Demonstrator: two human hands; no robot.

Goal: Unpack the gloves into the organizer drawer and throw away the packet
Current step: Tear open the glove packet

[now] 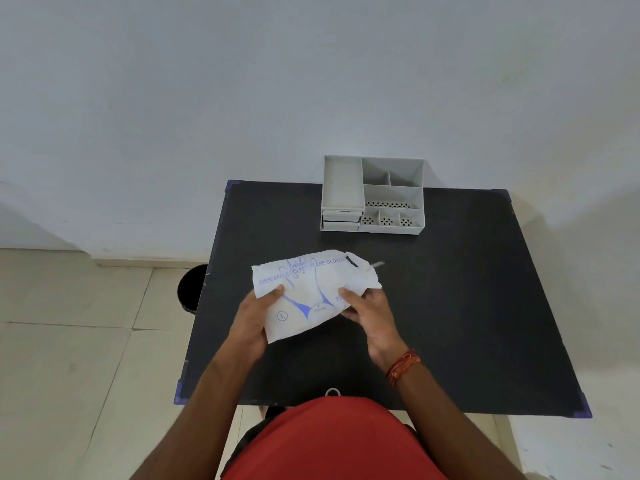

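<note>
A white packet (311,289) printed in blue with "DISPOSABLE POLYETHYLENE GLOVES" is held flat above the middle of the black table (467,306). My left hand (254,318) grips its lower left edge, thumb on top. My right hand (369,313) grips its lower right part. The packet's top right corner looks torn and crumpled. No gloves show outside it. A grey organizer (374,195) stands at the table's far edge, with two shut drawers (341,220) stacked at its front left.
A black bin (190,289) stands on the tiled floor just left of the table. A white wall rises behind the table. The organizer has an open tray on top of the drawers and several small compartments on its right.
</note>
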